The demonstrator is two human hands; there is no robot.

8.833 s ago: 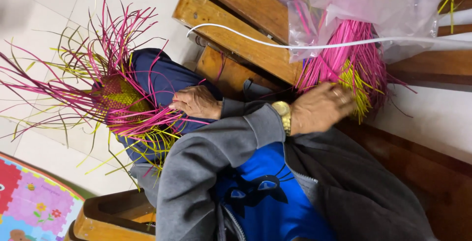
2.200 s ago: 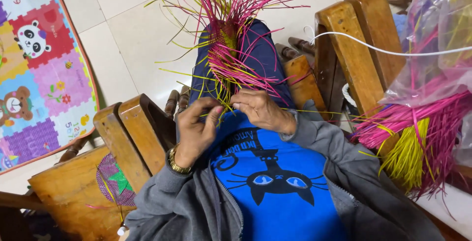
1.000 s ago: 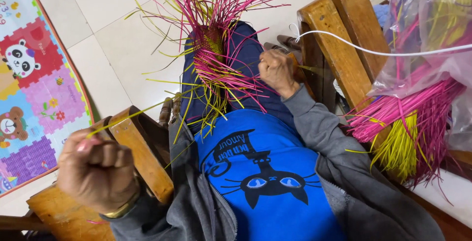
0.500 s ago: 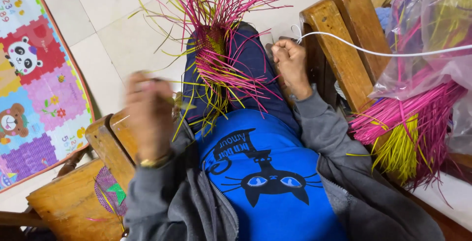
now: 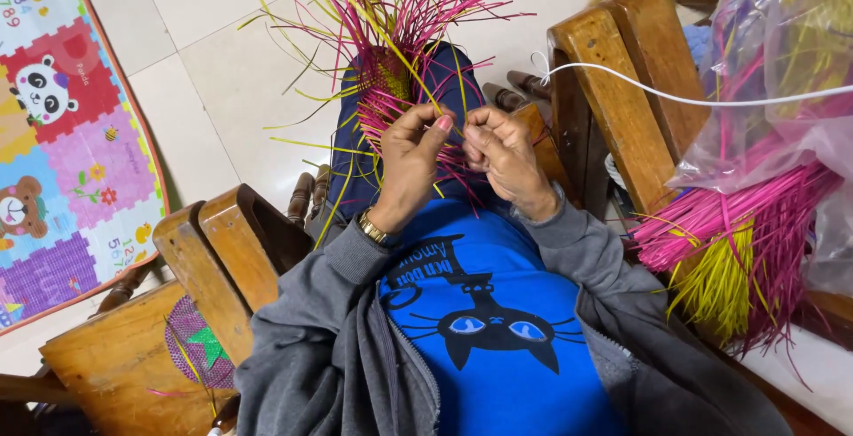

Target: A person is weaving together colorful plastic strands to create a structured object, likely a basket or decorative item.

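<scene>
Pale floor tiles lay beneath; a yellow strand was pinched by left hand and right hand over the half-woven piece, apparently mid-weave; threading needed care.

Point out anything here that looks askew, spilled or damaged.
Nothing looks damaged or spilled. The half-woven piece on the lap bristles with loose pink and yellow strips, as unfinished weaving does. Spare strips poke from the plastic bag, still bundled.

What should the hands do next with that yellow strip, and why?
Probably slide the yellow strip down between the pink strips of the woven piece on the lap. Both the left hand and the right hand meet at the weave's edge, fingertips pinching where the strip crosses, and its long end points away, loose.
</scene>
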